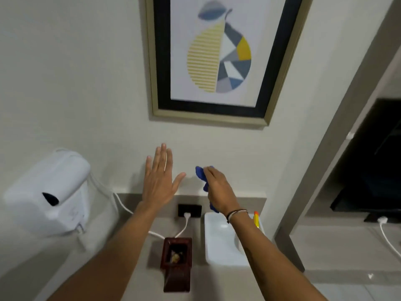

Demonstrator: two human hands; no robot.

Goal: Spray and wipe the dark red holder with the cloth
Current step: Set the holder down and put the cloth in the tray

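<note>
The dark red holder (176, 263) stands upright on the grey counter, low in the head view, between my two forearms; something small lies inside its square mouth. My left hand (159, 180) is raised above and beyond it, flat, with its fingers spread and nothing in it. My right hand (219, 191) is up to the right at the same height, closed on a bunched blue cloth (201, 174). A spray bottle with an orange and yellow top (257, 220) shows partly behind my right forearm.
A white appliance (50, 198) stands at the left, its cable plugged into a black wall socket (189, 210). A white tray (219, 237) sits right of the holder. A framed pear picture (217, 55) hangs on the wall. A dark screen (373, 170) fills a recess at right.
</note>
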